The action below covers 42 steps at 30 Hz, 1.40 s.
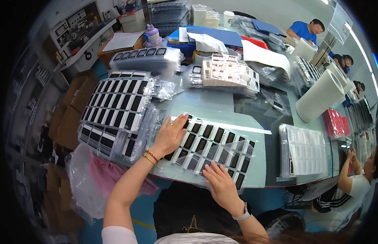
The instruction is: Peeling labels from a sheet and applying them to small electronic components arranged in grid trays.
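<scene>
My left hand lies flat, fingers spread, pinning the tray of black parts; right hand presses its near edge w/ open palm, so the film stays smooth.

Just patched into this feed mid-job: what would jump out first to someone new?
Both bare hands lie flat on a clear plastic tray of black rectangular pieces at the table's centre: the left hand on its near-left end, the right hand on its front edge. To the left sits a taller stack of similar bagged trays, and a big white paper roll lies far right.
</scene>
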Available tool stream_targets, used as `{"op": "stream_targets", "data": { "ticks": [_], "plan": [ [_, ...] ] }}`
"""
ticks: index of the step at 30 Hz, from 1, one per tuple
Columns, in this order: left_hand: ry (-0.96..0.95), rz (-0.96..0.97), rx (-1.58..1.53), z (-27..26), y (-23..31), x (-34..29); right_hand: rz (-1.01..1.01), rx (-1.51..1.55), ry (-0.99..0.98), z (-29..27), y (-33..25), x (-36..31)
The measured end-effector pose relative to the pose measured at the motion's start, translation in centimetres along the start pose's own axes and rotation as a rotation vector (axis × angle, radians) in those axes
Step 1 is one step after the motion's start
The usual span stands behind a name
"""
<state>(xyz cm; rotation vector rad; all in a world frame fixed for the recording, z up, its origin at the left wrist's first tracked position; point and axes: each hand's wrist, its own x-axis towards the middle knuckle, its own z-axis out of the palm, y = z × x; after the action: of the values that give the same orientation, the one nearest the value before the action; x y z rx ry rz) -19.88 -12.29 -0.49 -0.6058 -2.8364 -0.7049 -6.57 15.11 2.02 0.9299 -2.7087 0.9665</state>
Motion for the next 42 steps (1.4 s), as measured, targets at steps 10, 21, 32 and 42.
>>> {"op": "stream_targets", "data": {
  "ticks": [10, 21, 32, 42],
  "plan": [
    [0.021, 0.008, 0.037, -0.3, 0.2, 0.0, -0.024, 0.021, -0.099, -1.0, 0.0, -1.5],
    [-0.024, -0.015, 0.011, -0.3, 0.4, 0.1, -0.027, 0.01, -0.159, -3.2, 0.3, -3.7],
    [0.234, 0.005, -0.143, -3.1, 1.1, -1.1, -0.055, 0.017, -0.098, -3.4, -1.7, -0.9],
    [-0.051, 0.146, 0.068, -6.8, 3.6, -6.5, -0.274, -0.204, -0.21, -1.2, -1.4, 2.3]
  ]
}}
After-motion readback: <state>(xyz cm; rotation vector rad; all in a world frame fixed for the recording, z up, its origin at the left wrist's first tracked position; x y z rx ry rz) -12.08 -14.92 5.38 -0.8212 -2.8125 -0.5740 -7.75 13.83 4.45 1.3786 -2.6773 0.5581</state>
